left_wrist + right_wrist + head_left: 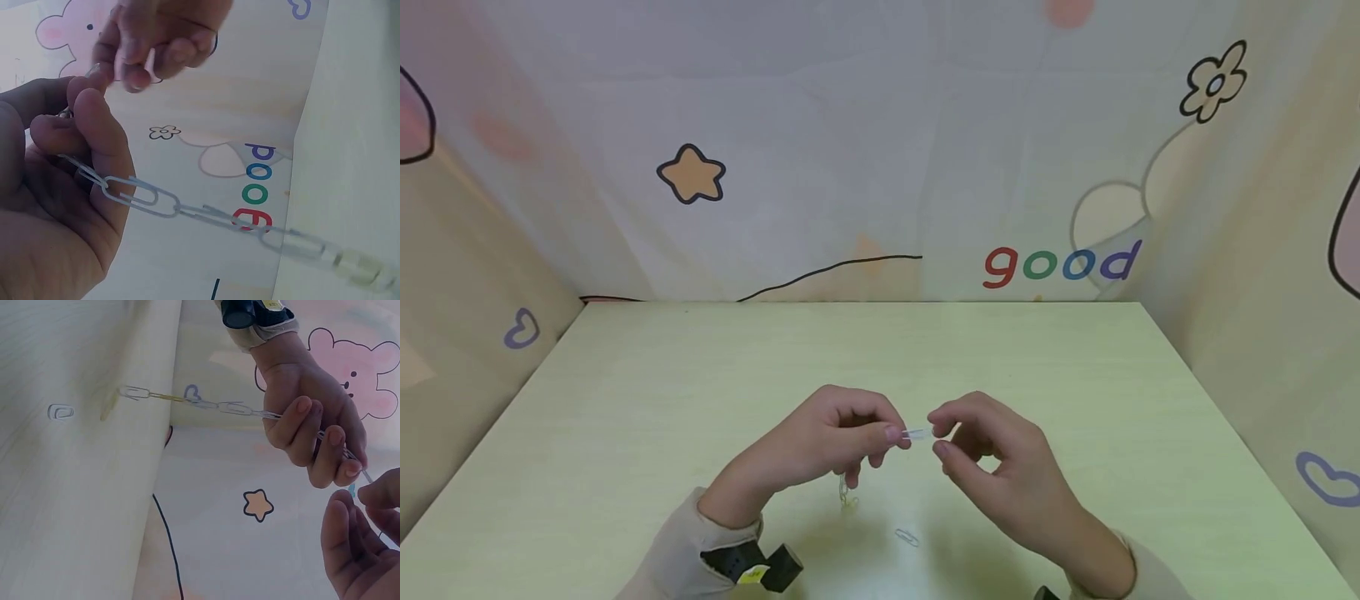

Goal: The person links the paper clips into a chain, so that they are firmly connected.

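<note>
My left hand [842, 433] pinches a paper clip [917, 433] between thumb and forefinger, its free end pointing right. A chain of linked paper clips [144, 197] runs through the curled lower fingers of that hand and hangs below it, with a yellowish clip near its lower end. My right hand [1000, 467] is at the pinched clip's free end, thumb and forefinger bent but apart. Its forefinger tip is at or very near the clip; whether they touch I cannot tell. A loose paper clip [907, 537] lies on the table below the hands.
The pale table [775, 350] spreads beneath both hands. Printed cloth walls [820, 167] enclose its back and both sides. A dark wrist device [752, 562] is strapped over the left sleeve.
</note>
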The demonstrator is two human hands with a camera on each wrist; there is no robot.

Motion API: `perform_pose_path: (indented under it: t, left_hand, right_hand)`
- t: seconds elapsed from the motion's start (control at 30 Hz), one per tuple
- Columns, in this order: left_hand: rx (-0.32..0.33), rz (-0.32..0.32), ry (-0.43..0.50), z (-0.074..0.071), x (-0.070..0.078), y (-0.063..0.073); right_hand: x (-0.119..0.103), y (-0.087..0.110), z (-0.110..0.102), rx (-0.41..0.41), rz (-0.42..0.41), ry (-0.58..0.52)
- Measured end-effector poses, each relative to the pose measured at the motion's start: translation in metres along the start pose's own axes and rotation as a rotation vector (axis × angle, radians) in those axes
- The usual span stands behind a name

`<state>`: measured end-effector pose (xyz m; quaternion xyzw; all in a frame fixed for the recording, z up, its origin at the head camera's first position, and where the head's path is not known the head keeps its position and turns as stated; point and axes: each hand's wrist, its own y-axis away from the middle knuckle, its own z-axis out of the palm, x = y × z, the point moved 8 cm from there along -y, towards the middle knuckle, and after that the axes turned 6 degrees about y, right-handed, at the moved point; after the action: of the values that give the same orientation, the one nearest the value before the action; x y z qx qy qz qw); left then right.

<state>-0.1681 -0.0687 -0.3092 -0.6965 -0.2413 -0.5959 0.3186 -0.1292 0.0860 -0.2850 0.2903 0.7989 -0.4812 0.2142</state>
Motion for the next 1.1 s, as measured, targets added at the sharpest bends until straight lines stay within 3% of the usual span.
perform_pose_path:
  t: [0.1, 0.23, 0.37, 0.47, 0.83, 1.1]
  left_hand:
    - [0.033, 0.003, 0.001, -0.006, 0.001, 0.000]
    - [0.074, 0.009, 0.023, -0.015, 0.003, 0.002]
    - [0.112, 0.017, 0.027, -0.022, 0.005, 0.004]
    - [0.140, 0.028, 0.026, -0.028, 0.008, 0.006]
    - [0.197, 0.064, 0.001, -0.040, 0.016, 0.009]
    - [0.205, 0.054, -0.004, -0.041, 0.015, 0.009]
  right_hand:
    - [0.017, 0.001, 0.006, -0.077, 0.144, 0.075]
    - [0.044, 0.008, 0.025, -0.300, 0.303, 0.147]
    - [0.062, 0.024, 0.051, -0.562, 0.343, 0.189]
    - [0.070, 0.036, 0.068, -0.689, 0.330, 0.222]
    - [0.081, 0.058, 0.095, -0.847, 0.240, 0.320]
    - [0.076, 0.060, 0.098, -0.865, 0.184, 0.331]
